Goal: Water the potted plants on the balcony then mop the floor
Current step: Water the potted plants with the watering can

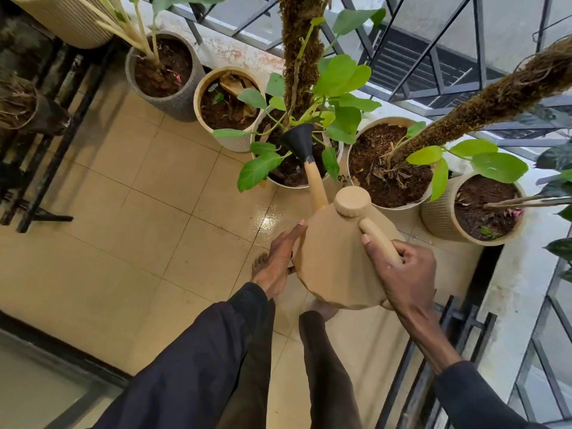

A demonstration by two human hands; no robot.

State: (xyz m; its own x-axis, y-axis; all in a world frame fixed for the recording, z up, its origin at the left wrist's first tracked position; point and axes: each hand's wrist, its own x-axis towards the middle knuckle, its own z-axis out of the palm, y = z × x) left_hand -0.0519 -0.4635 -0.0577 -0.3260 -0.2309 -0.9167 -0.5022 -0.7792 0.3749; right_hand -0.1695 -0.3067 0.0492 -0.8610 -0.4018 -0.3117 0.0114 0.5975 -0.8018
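The left hand (pixel 277 261) lies with straight fingers flat against the left side of the tan, faceted plastic watering can (pixel 334 267), gripping nothing. The can hangs above the beige tiled floor (pixel 123 212), just ahead of both hands. Its long spout (pixel 316 187) runs forward and slightly left, and its black funnel-shaped rose (pixel 297 140) sits over the white round pot (pixel 286 184). The right hand (pixel 408 270) is curled round the can's rod handle (pixel 379 239), so tilting probably falls to it.
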